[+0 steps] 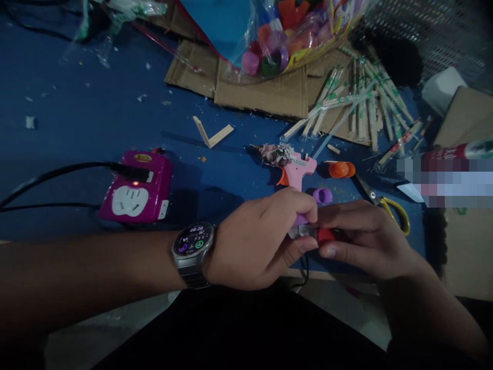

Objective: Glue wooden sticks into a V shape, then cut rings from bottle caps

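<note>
My left hand (254, 241), a watch (193, 252) on its wrist, is closed at the table's front edge. Its thumb and fingers pinch a purple cap (301, 220) and a clear, greyish piece (302, 231), both mostly covered by the fingers. Opposite it, my right hand (370, 236) pinches a red cap (325, 235) right beside the clear piece; whether the two touch I cannot tell. Just beyond the fingers lies a purple cap ring (322, 196). A pink glue gun (296, 169) rests past my left hand, its nozzle pointing left. Orange caps (339, 169) lie to its right.
A magenta power socket box (156, 190) with a plugged-in black cable stands left. Scissors (396, 215) lie right. Behind are wrapped chopsticks (360, 108), cardboard (262, 92) and a bag of coloured caps (285, 46). Joined sticks (219, 136) sit mid-table.
</note>
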Demonstrator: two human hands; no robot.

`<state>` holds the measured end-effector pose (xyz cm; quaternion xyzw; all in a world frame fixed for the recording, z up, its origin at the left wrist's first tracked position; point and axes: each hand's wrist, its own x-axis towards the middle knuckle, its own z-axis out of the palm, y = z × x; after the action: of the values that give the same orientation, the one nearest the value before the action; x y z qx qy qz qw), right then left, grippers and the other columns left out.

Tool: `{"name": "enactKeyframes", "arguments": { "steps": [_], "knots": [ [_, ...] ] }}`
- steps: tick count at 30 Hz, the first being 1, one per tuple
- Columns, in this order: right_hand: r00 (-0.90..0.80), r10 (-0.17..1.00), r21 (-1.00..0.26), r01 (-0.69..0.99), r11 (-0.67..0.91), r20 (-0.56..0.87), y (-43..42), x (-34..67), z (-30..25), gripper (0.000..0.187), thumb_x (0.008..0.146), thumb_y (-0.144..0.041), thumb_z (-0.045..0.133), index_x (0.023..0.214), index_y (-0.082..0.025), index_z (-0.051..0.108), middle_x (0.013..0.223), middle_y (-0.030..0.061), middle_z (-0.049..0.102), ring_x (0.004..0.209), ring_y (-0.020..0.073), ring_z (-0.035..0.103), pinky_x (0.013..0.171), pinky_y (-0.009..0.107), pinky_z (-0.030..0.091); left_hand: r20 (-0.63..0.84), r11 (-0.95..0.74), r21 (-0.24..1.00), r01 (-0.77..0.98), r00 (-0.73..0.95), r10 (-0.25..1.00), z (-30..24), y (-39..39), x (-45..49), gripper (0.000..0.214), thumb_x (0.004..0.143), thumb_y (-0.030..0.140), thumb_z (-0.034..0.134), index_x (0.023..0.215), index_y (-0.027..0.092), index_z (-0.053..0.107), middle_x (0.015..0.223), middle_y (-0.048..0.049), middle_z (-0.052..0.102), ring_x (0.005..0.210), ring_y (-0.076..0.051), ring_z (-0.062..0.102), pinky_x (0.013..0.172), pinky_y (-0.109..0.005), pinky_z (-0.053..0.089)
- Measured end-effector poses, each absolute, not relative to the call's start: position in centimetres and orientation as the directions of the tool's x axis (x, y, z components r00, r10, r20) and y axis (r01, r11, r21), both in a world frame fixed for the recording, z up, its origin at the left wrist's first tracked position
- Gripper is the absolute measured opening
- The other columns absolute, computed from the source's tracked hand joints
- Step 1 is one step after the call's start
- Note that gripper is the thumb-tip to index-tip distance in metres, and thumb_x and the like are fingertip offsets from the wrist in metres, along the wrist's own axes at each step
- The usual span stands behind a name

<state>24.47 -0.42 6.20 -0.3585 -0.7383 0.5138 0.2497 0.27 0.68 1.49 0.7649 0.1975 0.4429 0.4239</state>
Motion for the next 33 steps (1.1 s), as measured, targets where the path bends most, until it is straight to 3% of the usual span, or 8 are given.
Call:
{"name": "enactKeyframes", "arguments": {
  "steps": [14,23,29,33],
  "knots": [
    [-0.653,0.757,-0.928,0.291,0.233,-0.015,0.2,25.4,6.5,0.022,0.092,-0.021,0.083,0.114,-0.017,0.081,0.095,0.0044,0.081,0.077,0.0110,0.074,0.069,0.018,0.056,0.467,-0.495,0.865,-0.080,0.487,0.738,1.9,0.7,0.3,0.034,0.099,0.029,0.073,0.120,0.020,0.047,0.110,-0.0046,0.068,0.084,-0.015,0.068,0.072,-0.029,0.053],
    [-0.630,0.776,-0.896,0.335,0.291,0.017,0.3,25.5,6.3,0.025,0.090,-0.019,0.085,0.114,-0.020,0.081,0.103,0.0044,0.084,0.088,0.0120,0.078,0.076,0.016,0.057,0.506,-0.585,0.811,0.005,0.496,0.705,1.8,1.0,0.2,0.028,0.105,0.033,0.064,0.124,0.018,0.048,0.113,-0.0063,0.067,0.093,-0.016,0.069,0.076,-0.028,0.055],
    [-0.591,0.805,-0.854,0.398,0.336,0.042,0.4,25.6,5.8,0.027,0.088,-0.024,0.086,0.115,-0.022,0.080,0.097,0.0010,0.083,0.076,0.0111,0.074,0.069,0.019,0.056,0.487,-0.559,0.829,0.000,0.490,0.723,1.7,1.2,0.3,0.032,0.103,0.029,0.066,0.127,0.017,0.048,0.117,-0.0076,0.066,0.099,-0.016,0.068,0.080,-0.028,0.057],
    [-0.613,0.788,-0.829,0.413,0.377,0.053,0.4,25.7,6.0,0.030,0.089,-0.025,0.086,0.119,-0.024,0.080,0.097,0.0032,0.083,0.079,0.0155,0.076,0.067,0.024,0.056,0.451,-0.525,0.851,0.014,0.495,0.743,1.8,1.1,0.2,0.033,0.102,0.030,0.068,0.125,0.018,0.048,0.112,-0.0065,0.065,0.094,-0.016,0.067,0.074,-0.027,0.055]
  ]
}}
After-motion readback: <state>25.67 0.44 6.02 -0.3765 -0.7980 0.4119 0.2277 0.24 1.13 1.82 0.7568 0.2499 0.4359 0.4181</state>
